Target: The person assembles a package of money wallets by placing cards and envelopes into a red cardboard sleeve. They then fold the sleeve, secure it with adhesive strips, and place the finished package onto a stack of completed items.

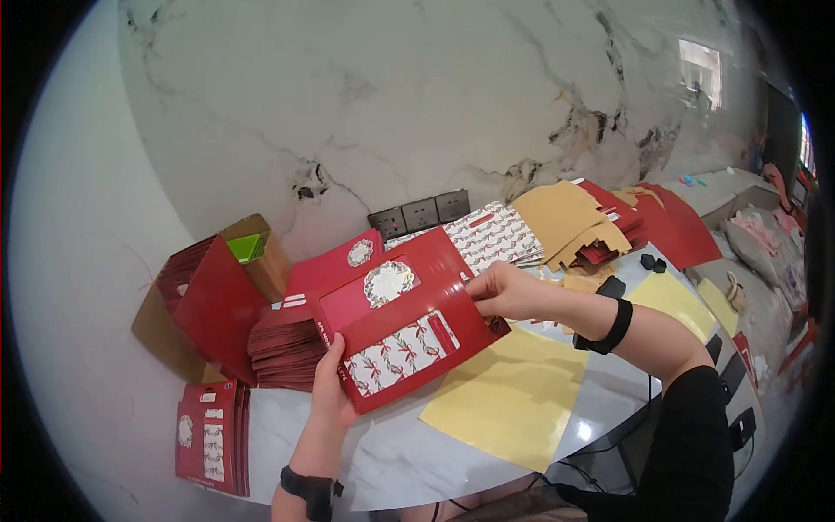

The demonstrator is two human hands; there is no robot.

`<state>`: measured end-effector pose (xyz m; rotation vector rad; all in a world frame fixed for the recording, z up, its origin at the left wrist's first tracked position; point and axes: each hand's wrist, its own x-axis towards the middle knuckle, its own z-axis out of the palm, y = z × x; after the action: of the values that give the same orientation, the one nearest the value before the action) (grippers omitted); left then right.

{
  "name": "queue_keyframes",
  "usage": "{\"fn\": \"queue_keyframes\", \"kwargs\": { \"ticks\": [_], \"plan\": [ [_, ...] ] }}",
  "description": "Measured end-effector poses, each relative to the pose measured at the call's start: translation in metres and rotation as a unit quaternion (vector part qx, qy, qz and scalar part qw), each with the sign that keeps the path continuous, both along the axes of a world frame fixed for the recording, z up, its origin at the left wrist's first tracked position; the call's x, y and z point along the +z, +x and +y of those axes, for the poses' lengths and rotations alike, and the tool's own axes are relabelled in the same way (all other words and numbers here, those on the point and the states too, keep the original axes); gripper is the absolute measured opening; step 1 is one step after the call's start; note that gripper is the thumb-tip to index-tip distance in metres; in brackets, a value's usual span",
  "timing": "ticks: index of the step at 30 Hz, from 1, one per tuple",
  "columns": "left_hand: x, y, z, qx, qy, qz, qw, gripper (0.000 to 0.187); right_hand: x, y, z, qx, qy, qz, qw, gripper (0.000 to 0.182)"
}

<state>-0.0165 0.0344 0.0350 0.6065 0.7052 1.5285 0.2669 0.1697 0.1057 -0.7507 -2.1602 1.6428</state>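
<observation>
A red printed cardboard sleeve [432, 294] with two windows is held tilted above the table. One window shows a pink card with a wreath, the other a white leaf-and-bow pattern. My left hand [331, 381] grips its lower left edge, thumb on the front. At the right end, my right hand [511, 292] is closed, fingertips at the open edge and partly hidden. Below lies a yellow sheet [513, 400]. Behind the sleeve are pink wreath cards [326, 261] and white patterned cards [504, 233].
To the left are a cardboard box [155, 317] of red sleeves, a stack of red sleeves [283, 352] and finished-looking packs [228, 435]. Brown envelopes [557, 217] and more red sleeves [622, 217] lie at back right. Sockets [420, 214] stand against the marble wall.
</observation>
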Motion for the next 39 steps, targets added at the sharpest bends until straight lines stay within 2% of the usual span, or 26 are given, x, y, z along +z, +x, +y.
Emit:
{"fn": "queue_keyframes", "kwargs": {
  "ticks": [2,3,4,7,13,16,20,23,28,30,32,35,37,39],
  "plan": [
    [0.005,0.002,-0.001,0.007,-0.009,-0.013,1.0,0.057,-0.001,-0.008,-0.004,-0.053,0.038,0.001,0.998,0.017],
    [0.004,0.002,-0.001,0.036,-0.003,0.011,0.999,0.059,-0.007,-0.011,-0.002,-0.029,0.083,-0.001,0.996,0.018],
    [0.003,0.001,0.0,0.065,0.003,0.034,0.997,0.06,-0.01,-0.01,0.0,-0.025,0.083,-0.002,0.996,0.018],
    [0.002,0.004,0.001,0.092,0.048,0.052,0.993,0.064,-0.003,-0.008,-0.004,-0.01,0.023,0.008,1.0,0.019],
    [-0.003,0.01,0.001,0.144,0.041,0.085,0.985,0.066,0.002,-0.005,-0.002,0.013,-0.042,-0.006,0.999,0.019],
    [-0.007,0.008,0.0,0.138,0.052,0.081,0.986,0.064,0.007,-0.004,0.0,0.055,-0.017,-0.008,0.998,0.017],
    [-0.016,0.007,0.0,0.159,0.089,0.126,0.975,0.055,0.013,-0.004,-0.006,0.049,-0.014,-0.002,0.999,0.02],
    [-0.009,0.014,0.0,0.162,0.078,0.115,0.977,0.046,0.007,-0.003,-0.004,-0.003,0.003,-0.011,1.0,0.021],
    [-0.005,0.015,0.002,0.189,0.056,0.09,0.976,0.043,0.016,-0.009,-0.005,-0.118,-0.07,-0.004,0.99,0.029],
    [-0.007,0.014,0.002,0.192,0.047,0.097,0.975,0.043,0.011,-0.012,-0.007,-0.089,-0.038,-0.001,0.995,0.031],
    [-0.008,0.014,0.002,0.195,0.039,0.103,0.975,0.043,0.009,-0.019,-0.012,-0.025,0.109,-0.014,0.994,0.029],
    [-0.01,0.011,-0.002,0.179,0.058,0.084,0.978,0.047,-0.001,-0.025,-0.009,-0.071,0.104,-0.038,0.991,0.033],
    [-0.004,0.01,-0.007,0.122,0.095,0.166,0.974,0.058,-0.008,-0.029,-0.007,-0.093,0.103,-0.048,0.989,0.036],
    [0.0,0.014,-0.005,0.135,0.091,0.168,0.972,0.062,-0.016,-0.029,-0.005,-0.091,0.11,0.006,0.99,0.04]
  ]
}}
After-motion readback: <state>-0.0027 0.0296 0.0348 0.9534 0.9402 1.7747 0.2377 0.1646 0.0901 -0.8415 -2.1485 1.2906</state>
